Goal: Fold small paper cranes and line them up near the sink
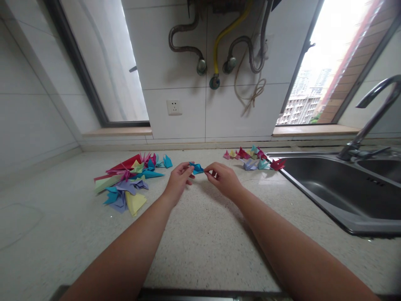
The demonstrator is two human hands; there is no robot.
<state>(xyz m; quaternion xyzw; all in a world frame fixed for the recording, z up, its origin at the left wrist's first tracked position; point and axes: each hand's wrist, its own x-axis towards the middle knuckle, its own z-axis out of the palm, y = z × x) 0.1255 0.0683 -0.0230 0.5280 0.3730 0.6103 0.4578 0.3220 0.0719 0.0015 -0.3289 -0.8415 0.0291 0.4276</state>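
Observation:
Between my two hands, just above the countertop, is a small blue folded-paper piece (197, 169), an origami figure whose exact shape is too small to tell. My left hand (180, 179) grips its left end between thumb and fingers. With thumb and forefinger, my right hand (221, 176) pinches the right tip. To the left lies a heap of folded-paper pieces (128, 179) in red, pink, blue, lilac, green and yellow. A looser group of small origami figures (250, 158) sits at the right, near the sink.
A steel sink (316, 213) with a chrome faucet (366, 121) is set into the speckled countertop (200, 246) at the right. On the tiled wall behind are a socket (174, 107), metal hoses (181, 49) and a yellow pipe (216, 46). Windows flank the wall.

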